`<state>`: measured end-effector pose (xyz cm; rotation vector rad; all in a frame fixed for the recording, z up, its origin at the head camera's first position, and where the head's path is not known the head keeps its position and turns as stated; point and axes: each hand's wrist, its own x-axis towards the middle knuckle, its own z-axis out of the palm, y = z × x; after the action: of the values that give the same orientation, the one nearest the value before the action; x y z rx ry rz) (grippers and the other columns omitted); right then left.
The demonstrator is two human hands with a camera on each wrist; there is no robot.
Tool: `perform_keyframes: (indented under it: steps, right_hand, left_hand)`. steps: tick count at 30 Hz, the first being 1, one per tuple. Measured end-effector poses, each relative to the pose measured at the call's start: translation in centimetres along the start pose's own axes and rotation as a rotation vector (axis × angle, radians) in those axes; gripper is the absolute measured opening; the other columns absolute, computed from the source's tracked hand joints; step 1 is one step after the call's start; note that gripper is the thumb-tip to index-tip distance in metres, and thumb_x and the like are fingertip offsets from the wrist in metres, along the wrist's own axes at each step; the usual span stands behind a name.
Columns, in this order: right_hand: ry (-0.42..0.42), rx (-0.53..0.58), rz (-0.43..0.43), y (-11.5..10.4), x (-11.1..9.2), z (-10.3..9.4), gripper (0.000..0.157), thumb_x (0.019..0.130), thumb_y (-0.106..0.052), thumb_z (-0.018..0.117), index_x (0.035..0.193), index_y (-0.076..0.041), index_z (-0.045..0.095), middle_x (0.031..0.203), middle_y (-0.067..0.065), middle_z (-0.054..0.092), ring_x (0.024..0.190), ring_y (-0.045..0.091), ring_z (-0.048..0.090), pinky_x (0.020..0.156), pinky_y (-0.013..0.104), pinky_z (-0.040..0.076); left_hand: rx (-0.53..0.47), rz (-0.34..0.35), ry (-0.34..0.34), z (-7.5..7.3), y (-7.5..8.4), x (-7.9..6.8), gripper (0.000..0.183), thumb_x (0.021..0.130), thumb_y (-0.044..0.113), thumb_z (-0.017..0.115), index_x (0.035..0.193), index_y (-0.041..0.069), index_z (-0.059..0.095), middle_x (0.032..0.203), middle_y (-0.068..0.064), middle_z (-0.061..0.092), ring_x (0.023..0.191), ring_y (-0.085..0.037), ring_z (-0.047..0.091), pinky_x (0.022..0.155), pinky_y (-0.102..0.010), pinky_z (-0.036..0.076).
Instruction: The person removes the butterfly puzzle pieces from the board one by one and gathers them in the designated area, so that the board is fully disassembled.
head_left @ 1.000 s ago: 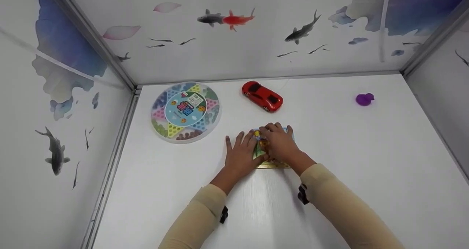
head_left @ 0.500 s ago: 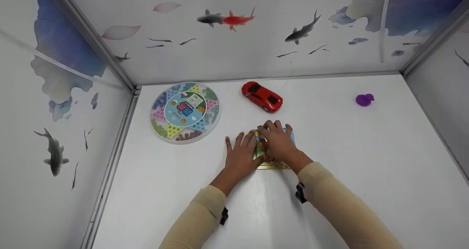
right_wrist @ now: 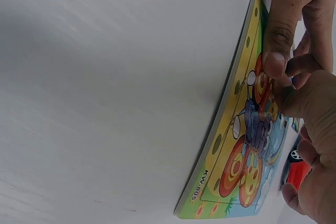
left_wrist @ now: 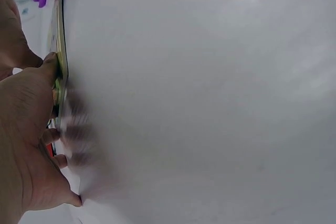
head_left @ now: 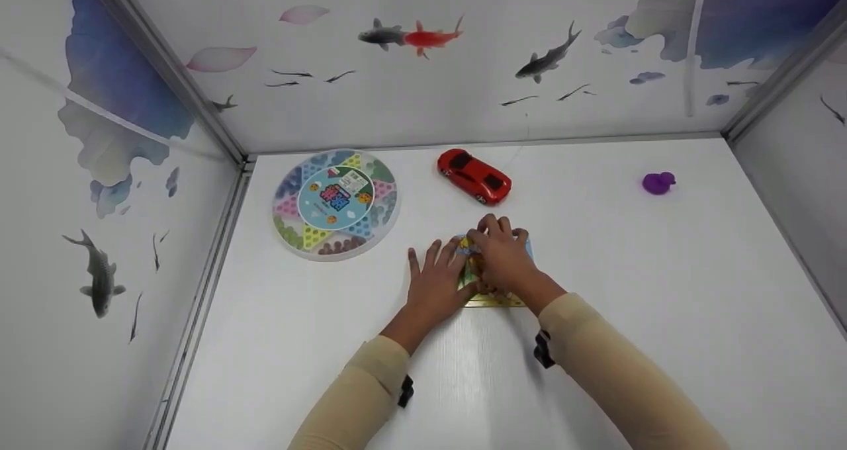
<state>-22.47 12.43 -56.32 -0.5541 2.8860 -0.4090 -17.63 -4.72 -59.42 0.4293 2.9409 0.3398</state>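
A thin children's puzzle board (right_wrist: 239,148), printed with a cartoon butterfly in bright colours, lies flat on the white table. Spread over its left side is my left hand (head_left: 433,284), fingers fairly straight, thumb on the front corner. In the left wrist view, that thumb (left_wrist: 50,66) rests on the board's edge. My right hand (head_left: 508,258) is over the middle and right of the board, fingers bent. Its thumb (right_wrist: 287,98) touches the printed surface in the right wrist view. Whether the right hand pinches a loose piece is hidden by the fingers.
Behind the hands lies a red toy car (head_left: 474,177). A round Chinese checkers set (head_left: 335,204) with coloured marbles sits at the back left. At the back right is a small purple duck (head_left: 658,182). Walls printed with fish enclose the table's back and sides.
The right hand's fingers have risen and shifted slightly toward the back of the board. My left hand and the board stay almost still.
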Motion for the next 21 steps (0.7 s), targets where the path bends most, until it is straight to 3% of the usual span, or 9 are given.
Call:
perform_keyframes:
  steps: [4, 10, 13, 21]
  right_hand:
    - [0.003, 0.01, -0.037, 0.05, -0.12, 0.02, 0.075, 0.086, -0.013, 0.094, 0.152, -0.012, 0.06, 0.151, 0.014, 0.053, 0.14, 0.039, 0.051, 0.113, 0.077, 0.045]
    - [-0.024, 0.144, -0.057, 0.05, -0.13, 0.14, 0.049, 0.106, -0.011, 0.073, 0.153, -0.008, 0.062, 0.149, 0.014, 0.052, 0.137, 0.036, 0.052, 0.112, 0.064, 0.052]
    - [-0.045, 0.181, -0.059, 0.14, -0.07, 0.1, 0.045, 0.109, -0.012, 0.068, 0.154, -0.007, 0.062, 0.148, 0.014, 0.051, 0.136, 0.035, 0.049, 0.112, 0.059, 0.055]
    - [0.03, -0.004, -0.141, 0.94, -0.46, -0.29, 0.043, 0.107, -0.024, 0.072, 0.149, -0.015, 0.069, 0.142, 0.013, 0.063, 0.132, 0.037, 0.053, 0.109, 0.066, 0.05]
  left_hand:
    - [0.005, 0.001, 0.005, 0.03, -0.01, 0.03, 0.075, 0.106, 0.065, 0.063, 0.167, 0.025, 0.047, 0.182, 0.001, 0.032, 0.171, -0.032, 0.026, 0.133, -0.077, 0.019]
    - [-0.002, 0.009, 0.008, 0.38, -0.14, 0.05, 0.078, 0.107, 0.066, 0.061, 0.17, 0.026, 0.042, 0.182, 0.001, 0.032, 0.17, -0.032, 0.026, 0.133, -0.078, 0.019]
    - [-0.007, 0.012, 0.003, 0.45, -0.08, 0.11, 0.079, 0.107, 0.066, 0.061, 0.172, 0.027, 0.04, 0.183, 0.001, 0.031, 0.17, -0.032, 0.025, 0.133, -0.079, 0.018]
    - [-0.016, 0.005, 0.004, 0.08, -0.15, 0.12, 0.078, 0.106, 0.068, 0.061, 0.169, 0.025, 0.045, 0.183, 0.0, 0.032, 0.171, -0.033, 0.026, 0.133, -0.078, 0.018]
